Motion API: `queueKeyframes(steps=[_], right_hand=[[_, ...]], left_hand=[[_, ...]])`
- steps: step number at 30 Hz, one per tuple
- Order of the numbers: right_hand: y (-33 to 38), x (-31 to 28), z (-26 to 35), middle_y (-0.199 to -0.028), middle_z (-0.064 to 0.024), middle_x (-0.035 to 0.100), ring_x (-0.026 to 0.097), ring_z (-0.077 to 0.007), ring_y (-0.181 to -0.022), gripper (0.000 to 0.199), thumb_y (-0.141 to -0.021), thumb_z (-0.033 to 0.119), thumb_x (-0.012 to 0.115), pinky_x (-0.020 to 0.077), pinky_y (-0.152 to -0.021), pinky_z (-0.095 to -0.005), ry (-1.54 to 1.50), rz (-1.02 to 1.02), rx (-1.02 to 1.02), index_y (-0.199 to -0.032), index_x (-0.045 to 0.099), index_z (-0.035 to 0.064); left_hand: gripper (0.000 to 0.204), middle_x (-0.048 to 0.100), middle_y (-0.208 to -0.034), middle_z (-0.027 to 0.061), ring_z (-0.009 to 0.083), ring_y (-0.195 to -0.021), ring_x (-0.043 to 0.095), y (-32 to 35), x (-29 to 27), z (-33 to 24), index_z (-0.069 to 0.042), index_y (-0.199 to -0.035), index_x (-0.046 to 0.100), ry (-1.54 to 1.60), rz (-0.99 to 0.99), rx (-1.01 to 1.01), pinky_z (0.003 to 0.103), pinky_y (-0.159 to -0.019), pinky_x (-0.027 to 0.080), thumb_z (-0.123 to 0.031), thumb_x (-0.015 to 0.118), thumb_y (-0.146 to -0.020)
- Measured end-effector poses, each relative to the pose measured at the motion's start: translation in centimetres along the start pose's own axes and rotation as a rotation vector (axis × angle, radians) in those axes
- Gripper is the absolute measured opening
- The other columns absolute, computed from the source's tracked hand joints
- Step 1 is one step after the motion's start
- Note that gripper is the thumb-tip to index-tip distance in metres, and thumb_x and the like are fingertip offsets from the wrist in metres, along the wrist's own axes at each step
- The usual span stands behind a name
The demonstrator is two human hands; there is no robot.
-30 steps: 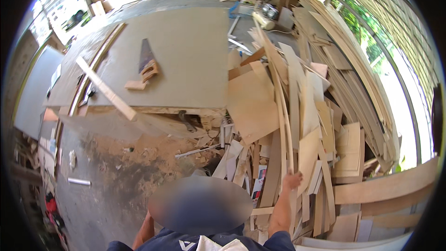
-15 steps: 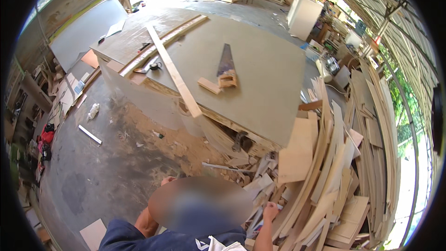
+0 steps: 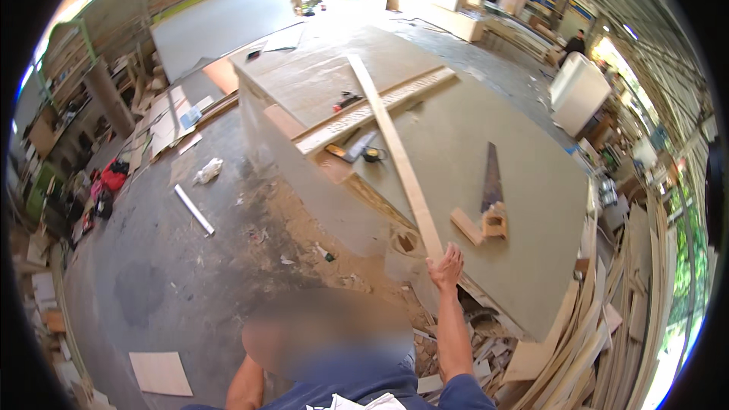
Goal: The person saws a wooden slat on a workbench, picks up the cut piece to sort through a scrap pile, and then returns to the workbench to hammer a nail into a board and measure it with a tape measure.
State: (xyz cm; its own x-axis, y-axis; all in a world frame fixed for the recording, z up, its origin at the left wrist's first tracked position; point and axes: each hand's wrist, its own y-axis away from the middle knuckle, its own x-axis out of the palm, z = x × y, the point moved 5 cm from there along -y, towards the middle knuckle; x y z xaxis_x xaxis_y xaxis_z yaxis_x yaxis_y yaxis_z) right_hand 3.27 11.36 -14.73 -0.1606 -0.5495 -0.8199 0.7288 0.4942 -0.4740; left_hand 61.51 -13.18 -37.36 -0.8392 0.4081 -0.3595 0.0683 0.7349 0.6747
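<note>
My right hand (image 3: 446, 266) is at the near end of a long, pale wooden strip (image 3: 396, 150), its thumb on one side and its fingers over the other. The strip lies slantwise across the worktable (image 3: 524, 273), over a wider marked board (image 3: 349, 123). Right of the strip, a handsaw (image 3: 493, 193) with a wooden handle lies flat, touching or nearly touching a small wooden block (image 3: 466, 226). To the strip's left are a black-and-yellow tape measure (image 3: 372, 154) and a flat metal tool with an orange end (image 3: 339, 151). A blurred patch hides my left hand; only its forearm shows.
Offcuts and long boards (image 3: 607, 311) are heaped at the right. On the floor to the left lie a white strip (image 3: 194, 210), a crumpled pale bag (image 3: 208, 171) and a square panel (image 3: 160, 373). A person (image 3: 575, 44) stands far back at the right.
My right hand has risen from beside the scrap pile onto the strip's near end. My left hand, partly visible before, is now hidden. The view has swung left, shifting the scene rightward.
</note>
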Motion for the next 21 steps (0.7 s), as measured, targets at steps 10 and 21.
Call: queueKeyframes(steps=[10, 21], right_hand=[[-6.8, 7.0, 0.5, -0.107, -0.0196, 0.060, 0.060, -0.0355, -0.102, 0.054, -0.060, 0.015, 0.073, 0.0495, -0.088, -0.0461, -0.066, 0.347, 0.327, -0.110, 0.057, -0.0002], [-15.1, 12.0, 24.5, -0.093, -0.0077, 0.065, 0.063, -0.0159, -0.083, 0.052, -0.071, 0.021, 0.088, 0.0512, -0.074, -0.0312, -1.122, 0.524, 0.757, -0.111, 0.063, -0.0020]], left_hand=[[0.015, 0.069, -0.084, 0.0057, 0.0143, -0.068, 0.066, 1.8, -2.0, -16.2, -0.004, -0.101, 0.067, 0.468, -0.141, 0.161, 0.026, -0.058, 0.051, -0.016, 0.061, -0.094], [0.033, 0.068, -0.103, 0.0027, 0.0137, -0.093, 0.064, 1.8, 12.4, -53.1, -0.005, -0.123, 0.061, 0.181, 0.683, 0.496, 0.029, -0.083, 0.050, -0.029, 0.058, -0.101]])
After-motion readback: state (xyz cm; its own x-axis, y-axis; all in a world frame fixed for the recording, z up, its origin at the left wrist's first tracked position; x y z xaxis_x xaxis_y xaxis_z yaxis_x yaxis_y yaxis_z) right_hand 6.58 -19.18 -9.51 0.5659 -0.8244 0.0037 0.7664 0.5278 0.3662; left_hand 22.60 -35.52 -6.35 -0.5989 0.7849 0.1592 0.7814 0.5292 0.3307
